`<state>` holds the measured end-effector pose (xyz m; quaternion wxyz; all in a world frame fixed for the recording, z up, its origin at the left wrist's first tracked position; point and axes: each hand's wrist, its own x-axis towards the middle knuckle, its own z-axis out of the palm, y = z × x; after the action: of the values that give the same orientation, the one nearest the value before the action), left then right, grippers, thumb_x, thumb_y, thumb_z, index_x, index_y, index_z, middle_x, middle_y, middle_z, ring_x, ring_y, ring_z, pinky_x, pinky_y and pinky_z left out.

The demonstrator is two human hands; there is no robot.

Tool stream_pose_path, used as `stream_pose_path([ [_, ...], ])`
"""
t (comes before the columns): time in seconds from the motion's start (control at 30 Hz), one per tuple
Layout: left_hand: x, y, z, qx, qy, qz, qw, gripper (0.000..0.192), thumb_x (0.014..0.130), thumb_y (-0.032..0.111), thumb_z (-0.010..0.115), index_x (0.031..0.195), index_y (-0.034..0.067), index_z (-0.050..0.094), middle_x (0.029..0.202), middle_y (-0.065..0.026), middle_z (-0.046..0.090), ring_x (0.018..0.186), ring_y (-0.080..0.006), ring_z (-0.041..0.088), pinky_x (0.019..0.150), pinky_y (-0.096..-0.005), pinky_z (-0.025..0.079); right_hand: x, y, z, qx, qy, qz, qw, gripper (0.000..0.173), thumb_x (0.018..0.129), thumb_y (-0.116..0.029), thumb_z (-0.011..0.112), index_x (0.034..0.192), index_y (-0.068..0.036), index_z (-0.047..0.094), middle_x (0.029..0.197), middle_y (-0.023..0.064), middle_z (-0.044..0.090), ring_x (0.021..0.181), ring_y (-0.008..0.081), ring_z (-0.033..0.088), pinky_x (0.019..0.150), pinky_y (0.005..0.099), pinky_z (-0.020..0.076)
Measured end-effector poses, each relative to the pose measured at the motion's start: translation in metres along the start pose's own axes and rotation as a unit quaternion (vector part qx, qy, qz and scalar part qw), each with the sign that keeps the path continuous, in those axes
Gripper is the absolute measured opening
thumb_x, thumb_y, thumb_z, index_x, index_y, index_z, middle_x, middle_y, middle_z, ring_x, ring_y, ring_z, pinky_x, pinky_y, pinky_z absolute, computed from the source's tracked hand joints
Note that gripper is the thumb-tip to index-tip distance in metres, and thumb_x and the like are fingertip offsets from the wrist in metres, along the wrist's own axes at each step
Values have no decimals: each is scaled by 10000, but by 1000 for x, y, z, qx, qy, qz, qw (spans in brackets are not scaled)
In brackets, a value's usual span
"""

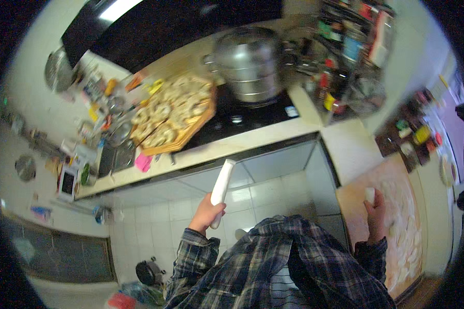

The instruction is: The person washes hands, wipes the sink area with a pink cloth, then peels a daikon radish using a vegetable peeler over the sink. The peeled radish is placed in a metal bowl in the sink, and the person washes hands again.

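My left hand (208,211) grips a long white object (223,181), perhaps a peeled root vegetable or a roll of dough, held over the tiled floor. Off to the right, my right hand (376,210) has a small white piece (370,196) between its fingers, above a floured wooden board (353,197). Pale pieces (406,239), apparently dough, are spread on that board beside the hand. Blur hides their exact shape.
Ahead, a wooden tray (178,146) full of pale dough shapes rests by the black cooktop (232,127). A steel stacked steamer pot (251,65) stands on the cooktop. Bottles (324,81) crowd the right corner; a pink cloth (143,162) hangs at the counter edge (255,135).
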<state>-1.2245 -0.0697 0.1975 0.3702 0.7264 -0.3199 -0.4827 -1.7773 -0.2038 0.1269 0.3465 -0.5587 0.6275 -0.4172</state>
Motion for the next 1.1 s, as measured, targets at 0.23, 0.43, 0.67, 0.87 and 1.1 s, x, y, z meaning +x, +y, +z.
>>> stream_pose_path([
  [0.23, -88, -122, -167, -106, 185, -53, 976, 404, 781, 106, 623, 1121, -48, 467, 804, -102, 582, 661, -195, 618, 605, -350, 526, -2, -96, 226, 38, -260, -62, 963, 604, 782, -12, 721, 1340, -23, 490, 1227, 143, 618, 1116, 239, 597, 951, 348, 476],
  [0.43, -169, -218, -259, -199, 340, -81, 916, 299, 803, 93, 592, 1046, -21, 461, 785, -100, 578, 635, -209, 620, 571, -360, 522, -70, -190, 448, -25, -431, -191, 882, 572, 754, -50, 763, 1285, -40, 550, 1166, 139, 659, 1068, 216, 630, 927, 339, 493],
  [0.67, -234, -257, -291, -258, 448, -124, 847, 285, 795, 88, 574, 1036, 7, 444, 763, -87, 563, 595, -185, 584, 537, -324, 491, -193, -329, 656, 52, -602, -332, 724, 574, 787, -142, 733, 1303, -15, 516, 1224, 196, 622, 1134, 312, 603, 956, 370, 473],
  [0.87, -247, -290, -309, -341, 527, -100, 772, 329, 774, 64, 550, 1068, 19, 408, 784, -93, 533, 602, -192, 559, 533, -320, 472, -306, -437, 847, 105, -576, -364, 725, 567, 793, -173, 708, 1300, -7, 515, 1205, 214, 623, 1131, 332, 603, 957, 378, 471],
  [1.1, -248, -318, -381, -314, 602, -106, 726, 332, 847, 103, 509, 1154, 26, 410, 802, -115, 553, 626, -232, 597, 539, -363, 535, -307, -585, 1091, 192, -459, -255, 829, 550, 754, -153, 760, 1237, 9, 550, 1176, 193, 646, 1087, 284, 632, 928, 371, 489],
])
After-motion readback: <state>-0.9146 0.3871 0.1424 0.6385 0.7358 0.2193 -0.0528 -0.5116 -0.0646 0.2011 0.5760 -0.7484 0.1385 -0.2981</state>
